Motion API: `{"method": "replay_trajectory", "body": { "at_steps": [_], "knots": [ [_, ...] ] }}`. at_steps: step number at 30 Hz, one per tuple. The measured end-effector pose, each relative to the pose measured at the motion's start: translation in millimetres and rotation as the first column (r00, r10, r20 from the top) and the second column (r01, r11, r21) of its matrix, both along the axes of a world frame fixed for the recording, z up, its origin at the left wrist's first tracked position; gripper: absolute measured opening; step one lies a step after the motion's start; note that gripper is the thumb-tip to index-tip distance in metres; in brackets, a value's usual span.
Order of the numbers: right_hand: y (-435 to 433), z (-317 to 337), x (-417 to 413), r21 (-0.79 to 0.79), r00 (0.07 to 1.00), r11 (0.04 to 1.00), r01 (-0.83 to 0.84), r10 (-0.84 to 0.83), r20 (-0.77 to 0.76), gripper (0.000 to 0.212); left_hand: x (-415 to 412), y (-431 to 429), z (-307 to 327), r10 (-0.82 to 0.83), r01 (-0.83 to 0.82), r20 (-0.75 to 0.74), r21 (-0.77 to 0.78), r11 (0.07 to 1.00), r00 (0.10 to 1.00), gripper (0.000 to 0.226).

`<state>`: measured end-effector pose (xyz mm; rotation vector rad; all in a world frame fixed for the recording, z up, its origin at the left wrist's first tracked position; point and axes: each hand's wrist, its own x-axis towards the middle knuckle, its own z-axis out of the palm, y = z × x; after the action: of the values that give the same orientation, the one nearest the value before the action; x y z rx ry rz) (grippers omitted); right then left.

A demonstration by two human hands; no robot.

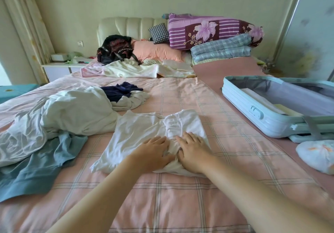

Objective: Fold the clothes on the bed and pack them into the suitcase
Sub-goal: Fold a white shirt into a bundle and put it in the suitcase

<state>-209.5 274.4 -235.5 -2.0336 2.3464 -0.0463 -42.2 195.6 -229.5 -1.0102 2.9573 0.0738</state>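
On bed [180,97], pressing shirt [137,129] with left hand [153,151] and right hand [194,151] flat, almost touching, well apart from suitcase [253,109]; risks bunching cloth between palms, spoiling the fold if pushed inward.

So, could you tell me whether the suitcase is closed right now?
No, the suitcase lies open on the bed, its grey lining showing.

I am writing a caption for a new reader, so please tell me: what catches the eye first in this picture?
In the centre foreground, the left grip and right grip press flat on a white shirt on the bed. At the right lies an open pale-blue suitcase; at the left, a pile of unfolded clothes.
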Motion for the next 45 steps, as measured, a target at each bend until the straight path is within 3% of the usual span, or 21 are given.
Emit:
{"method": "replay_trajectory", "body": {
  "at_steps": [2, 5, 9, 12, 14, 17, 21, 24, 26, 28, 31, 33, 35, 37, 40, 42, 45],
  "knots": [
    [0.0, 5.6, 11.2, -0.04, 0.998, 0.997, -0.061, 0.062, 0.027, 0.056, 19.5, -1.8, 7.8, 0.051, -0.055, -0.085, -0.047, 0.997, 0.995, 0.061],
    [-3.3, 16.3, 36.9, -0.121, 0.979, 0.975, -0.185, 0.193, 0.059, 0.053, 61.0, -11.0, 19.3, 0.317, -0.345, -0.219, -0.106, 0.932, 0.923, 0.037],
    [-7.8, 5.4, 78.3, -0.056, 0.954, 0.956, -0.289, 0.293, 0.066, 0.052, 105.8, -19.6, 18.2, 0.625, -0.633, -0.15, -0.01, 0.774, 0.766, 0.042],
    [-9.4, -14.3, 96.3, 0.048, 0.949, 0.96, -0.274, 0.279, -0.147, 0.063, 116.3, -17.8, 10.8, 0.698, -0.7, -0.083, 0.005, 0.714, 0.711, 0.06],
    [-11.2, -15.1, 100.2, 0.058, 0.946, 0.962, -0.267, 0.273, -0.174, 0.057, 116.5, -15.7, 7.7, 0.682, -0.687, -0.088, -0.048, 0.725, 0.726, 0.066],
    [-10.8, -4.8, 101.3, 0.071, 0.949, 0.958, -0.277, 0.285, -0.138, 0.053, 111.8, -12.9, 6.8, 0.609, -0.623, -0.147, -0.078, 0.778, 0.779, 0.055],
    [-9.6, 1.2, 98.9, 0.099, 0.944, 0.95, -0.295, 0.306, -0.124, 0.053, 96.6, -12.0, 14.5, 0.591, -0.602, -0.24, 0.029, 0.798, 0.771, 0.035],
    [-13.5, 14.3, 85.7, -0.057, 0.943, 0.956, -0.288, 0.293, 0.154, 0.049, 81.4, -13.5, 30.7, 0.596, -0.601, -0.311, 0.09, 0.794, 0.741, 0.029],
    [-14.5, 26.5, 74.9, -0.285, 0.895, 0.94, -0.188, 0.284, 0.345, 0.039, 74.0, -13.4, 45.5, 0.572, -0.578, -0.379, 0.112, 0.808, 0.727, 0.028],
    [-11.5, 41.9, 60.5, -0.376, 0.823, 0.927, -0.007, 0.218, 0.524, 0.035, 57.8, -11.5, 61.7, 0.531, -0.518, -0.465, 0.17, 0.839, 0.708, 0.026],
    [-7.7, 63.8, 41.8, -0.31, 0.562, 0.926, 0.215, 0.143, 0.815, 0.03, 21.3, -2.5, 80.1, 0.425, -0.337, -0.529, 0.26, 0.905, 0.734, 0.018],
    [-6.4, 71.0, 28.1, -0.232, 0.467, 0.927, 0.295, 0.072, 0.881, 0.027, -3.8, 14.3, 83.0, 0.345, -0.125, -0.542, 0.402, 0.907, 0.766, 0.024],
    [-7.2, 68.0, 13.8, -0.174, 0.508, 0.916, 0.363, -0.038, 0.86, 0.033, -22.2, 30.2, 78.8, 0.288, 0.032, -0.48, 0.554, 0.832, 0.829, 0.025],
    [-6.5, 59.7, 1.9, -0.122, 0.577, 0.891, 0.438, -0.174, 0.798, 0.042, -28.5, 35.2, 70.4, 0.263, 0.055, -0.384, 0.647, 0.761, 0.885, 0.02],
    [-6.0, 46.0, -12.4, -0.087, 0.629, 0.901, 0.424, -0.224, 0.744, 0.047, -26.7, 23.1, 63.6, 0.38, 0.034, -0.41, 0.715, 0.698, 0.829, 0.023],
    [-4.7, 43.3, -20.3, -0.12, 0.667, 0.909, 0.399, -0.198, 0.718, 0.051, -23.4, 13.5, 62.6, 0.425, 0.016, -0.499, 0.662, 0.749, 0.755, 0.028],
    [-0.6, 47.9, -31.9, -0.211, 0.692, 0.895, 0.393, -0.137, 0.708, 0.057, -17.5, 5.7, 60.8, 0.29, -0.113, -0.582, 0.32, 0.94, 0.759, 0.029]
  ]
}}
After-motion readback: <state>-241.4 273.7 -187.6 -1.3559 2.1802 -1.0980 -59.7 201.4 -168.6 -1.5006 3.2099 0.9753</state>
